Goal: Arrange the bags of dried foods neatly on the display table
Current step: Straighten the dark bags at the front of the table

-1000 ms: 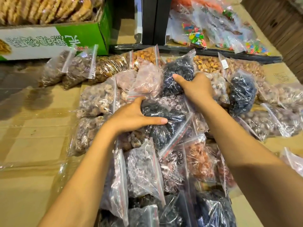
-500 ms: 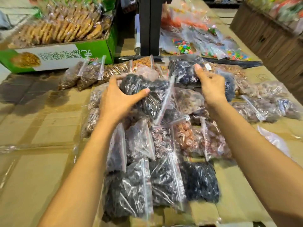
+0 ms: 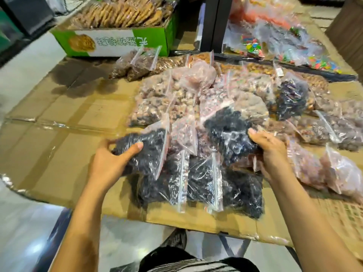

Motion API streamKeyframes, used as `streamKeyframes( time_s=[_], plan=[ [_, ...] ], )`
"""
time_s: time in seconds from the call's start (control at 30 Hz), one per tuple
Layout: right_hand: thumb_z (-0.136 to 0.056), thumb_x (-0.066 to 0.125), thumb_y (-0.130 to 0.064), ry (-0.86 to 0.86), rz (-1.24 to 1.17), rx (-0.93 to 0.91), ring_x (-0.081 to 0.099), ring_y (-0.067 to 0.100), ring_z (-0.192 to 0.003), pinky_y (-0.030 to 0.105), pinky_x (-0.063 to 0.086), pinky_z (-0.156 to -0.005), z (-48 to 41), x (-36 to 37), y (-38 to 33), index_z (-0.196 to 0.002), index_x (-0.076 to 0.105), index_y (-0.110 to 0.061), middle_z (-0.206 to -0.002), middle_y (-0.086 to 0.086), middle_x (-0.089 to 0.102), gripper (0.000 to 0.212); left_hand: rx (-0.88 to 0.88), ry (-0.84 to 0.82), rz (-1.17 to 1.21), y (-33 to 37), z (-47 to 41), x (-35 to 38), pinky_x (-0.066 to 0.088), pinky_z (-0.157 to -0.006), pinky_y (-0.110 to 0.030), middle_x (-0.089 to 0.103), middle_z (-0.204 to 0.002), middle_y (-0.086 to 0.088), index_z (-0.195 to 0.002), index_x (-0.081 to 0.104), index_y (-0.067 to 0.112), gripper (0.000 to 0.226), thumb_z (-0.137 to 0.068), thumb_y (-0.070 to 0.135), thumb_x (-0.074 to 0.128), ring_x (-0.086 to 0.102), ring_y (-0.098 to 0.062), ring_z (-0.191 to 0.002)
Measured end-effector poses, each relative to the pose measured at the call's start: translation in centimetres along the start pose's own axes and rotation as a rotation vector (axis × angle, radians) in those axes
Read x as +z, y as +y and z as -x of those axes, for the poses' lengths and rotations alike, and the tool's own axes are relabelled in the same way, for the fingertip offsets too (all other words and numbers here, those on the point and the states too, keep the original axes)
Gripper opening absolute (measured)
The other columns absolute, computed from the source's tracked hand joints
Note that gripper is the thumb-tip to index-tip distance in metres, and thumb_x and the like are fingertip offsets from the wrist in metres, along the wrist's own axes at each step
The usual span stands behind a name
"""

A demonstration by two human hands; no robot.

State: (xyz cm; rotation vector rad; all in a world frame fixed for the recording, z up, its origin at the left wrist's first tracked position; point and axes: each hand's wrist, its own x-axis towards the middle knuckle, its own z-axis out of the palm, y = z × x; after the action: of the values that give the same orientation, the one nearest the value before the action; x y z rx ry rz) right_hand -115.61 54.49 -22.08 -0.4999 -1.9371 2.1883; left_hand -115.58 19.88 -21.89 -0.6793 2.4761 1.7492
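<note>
Clear zip bags of dried foods lie heaped on the cardboard-covered display table (image 3: 59, 134). My left hand (image 3: 110, 163) grips a bag of dark dried fruit (image 3: 149, 146) at the heap's near left. My right hand (image 3: 269, 150) grips a second dark fruit bag (image 3: 227, 130) at the near right. Under both lies a row of dark fruit bags (image 3: 200, 185) by the front edge. Brown nut bags (image 3: 157, 103) and a pinkish bag (image 3: 196, 75) sit farther back. One more dark bag (image 3: 292, 97) rests at the right.
A green box of biscuits (image 3: 117, 42) stands at the back left, with small brown bags (image 3: 137, 65) in front of it. A black post (image 3: 214, 24) rises behind the heap. Colourful candy bags (image 3: 275, 46) fill the back right. Pinkish bags (image 3: 324, 169) lie at the right.
Both hands have pulled back from the far side of the heap to the near side, each carrying a dark fruit bag toward the front row. The camera view has tilted down.
</note>
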Motion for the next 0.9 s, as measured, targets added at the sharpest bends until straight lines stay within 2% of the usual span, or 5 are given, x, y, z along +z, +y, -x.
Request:
streamKeyframes(
  time_s=[0.1, 0.37, 0.63, 0.8, 0.9],
  plan=[
    [-0.067, 0.076, -0.021, -0.112, -0.043, 0.094, 0.066, 0.004, -0.062, 0.017, 0.053, -0.056, 0.7, 0.0, 1.7, -0.059, 0.071, -0.023, -0.062, -0.011, 0.069, 0.009, -0.04, -0.037, -0.065, -2.7, 1.9, 0.0, 0.048, -0.051, -0.017, 0.065, -0.086, -0.003, -0.111, 0.055, 0.011, 0.039, -0.083, 0.033, 0.07, 0.065, -0.015, -0.073],
    [-0.077, 0.071, -0.023, -0.09, 0.207, 0.137, 0.067, 0.02, -0.062, 0.024, 0.051, -0.054, 1.0, -0.9, 0.7, -0.072, 0.062, 0.001, -0.061, 0.012, 0.064, 0.026, 0.009, -0.218, -0.206, -4.2, 0.7, -1.5, 0.037, -0.052, -0.001, 0.059, -0.094, 0.016, -0.119, 0.047, 0.023, 0.036, -0.089, 0.037, 0.06, 0.052, 0.012, -0.078],
    [-0.047, 0.075, -0.073, -0.296, 0.91, 0.185, 0.057, 0.026, -0.064, 0.031, 0.046, -0.061, 1.4, 2.0, -1.1, -0.09, 0.061, 0.005, -0.073, 0.015, 0.06, 0.09, -0.047, -0.295, -0.395, -4.6, 0.5, -3.2, 0.044, -0.073, -0.03, 0.058, -0.113, -0.002, -0.136, 0.036, 0.017, 0.099, -0.061, 0.081, 0.045, 0.058, -0.02, -0.096],
    [-0.055, 0.081, -0.054, -0.113, 0.931, 0.097, 0.055, 0.02, -0.077, 0.027, 0.043, -0.056, 2.4, 3.0, 0.4, -0.116, 0.045, -0.005, -0.096, 0.01, 0.058, 0.086, 0.031, -0.26, -0.776, -6.6, -0.4, -4.7, 0.038, -0.1, -0.044, 0.047, -0.135, -0.017, -0.143, 0.035, 0.032, 0.118, -0.047, 0.1, 0.018, 0.041, -0.037, -0.125],
    [-0.043, 0.082, -0.065, -0.07, 0.852, 0.1, 0.058, 0.025, -0.103, 0.036, 0.052, -0.083, 2.9, 2.7, 0.9, -0.124, 0.045, -0.011, -0.115, 0.005, 0.06, 0.104, 0.084, -0.336, -0.672, -6.8, -0.6, -4.3, 0.026, -0.113, -0.048, 0.031, -0.153, -0.009, -0.149, 0.025, 0.033, 0.12, -0.049, 0.101, 0.022, 0.026, -0.031, -0.141]
  ],
)
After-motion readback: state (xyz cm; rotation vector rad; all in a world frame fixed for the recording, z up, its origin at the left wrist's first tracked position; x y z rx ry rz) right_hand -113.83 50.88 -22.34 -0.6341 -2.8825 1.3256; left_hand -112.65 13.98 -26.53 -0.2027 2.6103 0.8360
